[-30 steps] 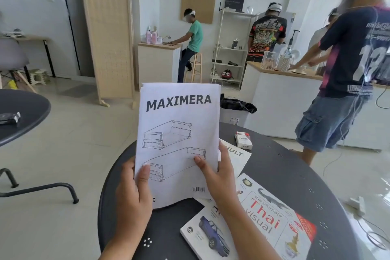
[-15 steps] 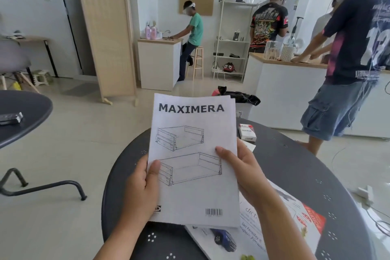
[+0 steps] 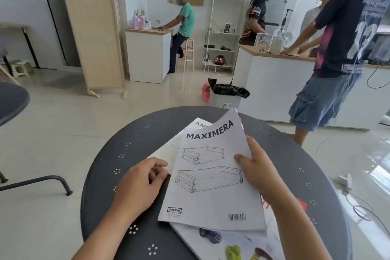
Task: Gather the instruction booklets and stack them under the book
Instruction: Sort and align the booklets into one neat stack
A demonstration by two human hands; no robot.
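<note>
Now gripping booklet [image 3: 213, 177] by right hand [image 3: 256, 170].
Left hand [image 3: 141, 183] loosely curled, empty, beside booklet over book [image 3: 213, 238].

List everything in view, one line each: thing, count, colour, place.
Round perforated metal table: one, dark grey, under the hands.
White MAXIMERA paper instruction booklet: one, white, held above the table by the right hand.
Second white paper booklet: one, white, flat on the table behind the first.
Illustrated glossy book: one, white with colour pictures, on the table's near right.
Bin with black bag: one, white, beyond the table.
Slatted wooden folding screen: one, pale, left.
Wooden stool: one, by the white cabinet.
Other people: four, at the counters.
Left hand: grip loosely curled at a paper edge.
Right hand: grip on the MAXIMERA booklet.
</note>
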